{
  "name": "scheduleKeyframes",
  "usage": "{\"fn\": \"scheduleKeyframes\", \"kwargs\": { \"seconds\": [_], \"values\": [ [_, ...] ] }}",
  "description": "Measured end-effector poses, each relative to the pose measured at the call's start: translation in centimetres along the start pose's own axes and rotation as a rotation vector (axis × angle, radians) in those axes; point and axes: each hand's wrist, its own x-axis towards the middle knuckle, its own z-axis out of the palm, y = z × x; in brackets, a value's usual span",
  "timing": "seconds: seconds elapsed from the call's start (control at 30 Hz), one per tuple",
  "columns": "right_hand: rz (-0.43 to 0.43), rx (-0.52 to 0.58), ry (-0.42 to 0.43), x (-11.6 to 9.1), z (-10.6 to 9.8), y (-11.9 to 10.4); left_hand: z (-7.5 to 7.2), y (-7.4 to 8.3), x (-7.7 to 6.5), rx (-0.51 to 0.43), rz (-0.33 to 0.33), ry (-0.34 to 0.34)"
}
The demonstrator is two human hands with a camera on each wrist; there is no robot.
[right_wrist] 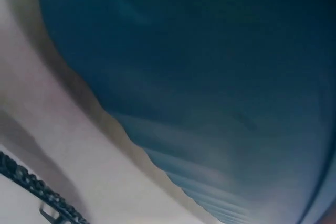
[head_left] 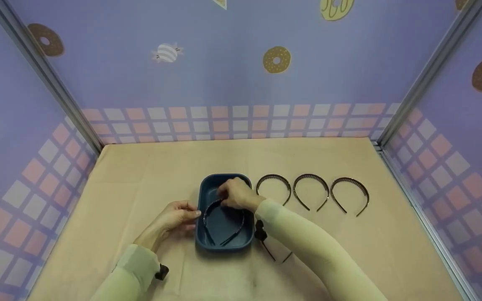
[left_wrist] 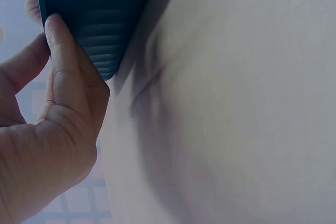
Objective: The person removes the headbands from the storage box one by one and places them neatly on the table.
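Observation:
A dark blue box with a raised rim stands on the table, ribbed on its outer wall. Inside it is a dark headband, its two ends towards me. My right hand reaches over the box's right side and pinches the headband's curved top; its fingertips are partly hidden. At the left wall, my left hand holds the box's rim between thumb and fingers. The right wrist view shows mostly the box's outer wall, with neither the right fingers nor the held headband clearly visible.
To the right of the box lie three dark toothed headbands in a row: a near one, a middle one and a far one. Another headband is partly under my right forearm. Patterned walls enclose the table.

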Motion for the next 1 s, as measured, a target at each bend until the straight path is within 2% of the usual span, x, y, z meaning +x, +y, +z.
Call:
{"fn": "scheduleKeyframes", "kwargs": {
  "seconds": [0.17,0.37,0.63,0.87,1.0],
  "values": [
    [0.041,-0.038,-0.011,-0.1,0.2,-0.1,0.1,-0.1,0.1,-0.008,0.004,-0.009],
    [-0.001,-0.060,0.017,-0.1,0.3,-0.1,0.1,-0.2,0.2,-0.013,0.007,-0.009],
    [-0.029,0.083,0.035,-0.2,-0.3,-0.1,0.1,-0.1,0.1,-0.032,0.004,-0.015],
    [0.019,0.238,0.000,-0.1,-0.9,0.1,0.1,-0.1,0.1,-0.025,-0.003,-0.017],
    [0.033,0.270,0.003,-0.1,-1.1,0.2,0.1,-0.1,0.1,-0.012,-0.011,0.003]
  ]
}}
